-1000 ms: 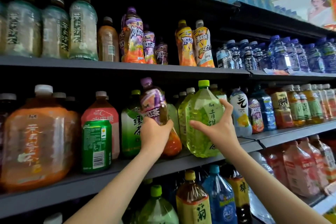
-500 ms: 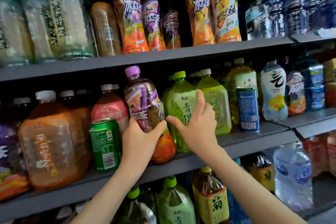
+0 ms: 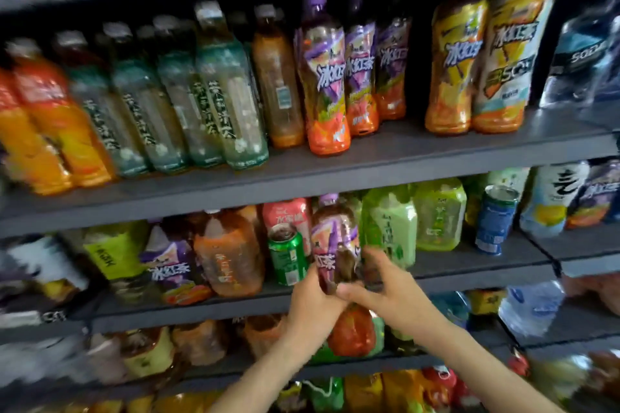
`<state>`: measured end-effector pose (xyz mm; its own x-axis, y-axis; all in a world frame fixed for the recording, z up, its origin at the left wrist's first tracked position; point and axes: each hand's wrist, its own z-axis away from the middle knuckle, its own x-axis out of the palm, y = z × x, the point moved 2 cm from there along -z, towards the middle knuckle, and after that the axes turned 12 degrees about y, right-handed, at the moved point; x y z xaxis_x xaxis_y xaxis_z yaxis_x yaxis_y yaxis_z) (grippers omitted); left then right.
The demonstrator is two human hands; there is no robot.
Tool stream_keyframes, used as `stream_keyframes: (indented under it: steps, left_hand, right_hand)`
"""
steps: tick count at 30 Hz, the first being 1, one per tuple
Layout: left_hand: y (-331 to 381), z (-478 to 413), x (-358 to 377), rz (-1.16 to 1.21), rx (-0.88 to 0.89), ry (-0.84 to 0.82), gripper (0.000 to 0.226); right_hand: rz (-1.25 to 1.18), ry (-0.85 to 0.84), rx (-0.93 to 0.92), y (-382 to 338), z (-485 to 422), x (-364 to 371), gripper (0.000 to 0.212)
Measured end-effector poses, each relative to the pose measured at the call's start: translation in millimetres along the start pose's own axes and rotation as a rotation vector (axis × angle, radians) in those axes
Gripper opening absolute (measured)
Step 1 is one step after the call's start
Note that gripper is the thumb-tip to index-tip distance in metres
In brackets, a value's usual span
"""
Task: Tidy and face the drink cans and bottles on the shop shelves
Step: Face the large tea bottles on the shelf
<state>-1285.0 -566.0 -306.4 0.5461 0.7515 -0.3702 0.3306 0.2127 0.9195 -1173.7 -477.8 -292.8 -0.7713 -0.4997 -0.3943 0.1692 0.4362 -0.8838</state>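
Change: my right hand (image 3: 396,288) has left the green bottle (image 3: 389,228) and joined my left hand (image 3: 315,308). Both now curl round the purple-cap bottle (image 3: 332,241), which is drawn forward past the shelf edge (image 3: 469,277), probably for re-siting.
Bottle: waisted plastic, glossy sleeve.
Can (image 3: 288,255), just beyond my left hand: smooth green metal.

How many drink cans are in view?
2. A green can stands on the middle shelf just left of the held purple-capped bottle; a blue can stands further right on that shelf. Blur may hide others.
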Motion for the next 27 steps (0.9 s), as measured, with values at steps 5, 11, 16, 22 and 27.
stream_keyframes:
  steps: [5,11,16,22,27]
  left_hand:
    - [29.2,27.9,-33.0,-0.244,-0.12,-0.11,0.078]
    - [72.1,49.9,-60.5,-0.324,-0.085,-0.241,0.081]
    - [119.3,26.6,-78.3,-0.175,0.065,-0.238,0.058]
    - [163.5,-25.0,-85.8,-0.072,0.321,-0.072,0.057]
    - [182.5,-67.4,-66.7,-0.232,0.404,0.23,0.059]
  right_hand:
    - [0.027,-0.217,0.254,-36.6,4.8,-4.0,0.047]
    - [0.002,-0.243,0.262,-78.1,22.9,-11.6,0.032]
    - [0.12,-0.121,0.07,-122.7,0.0,-48.8,0.043]
    - [-0.114,0.34,-0.024,-159.5,-51.9,-100.5,0.053]
    - [-0.056,0.442,-0.103,-162.5,-87.7,-115.5,0.057]
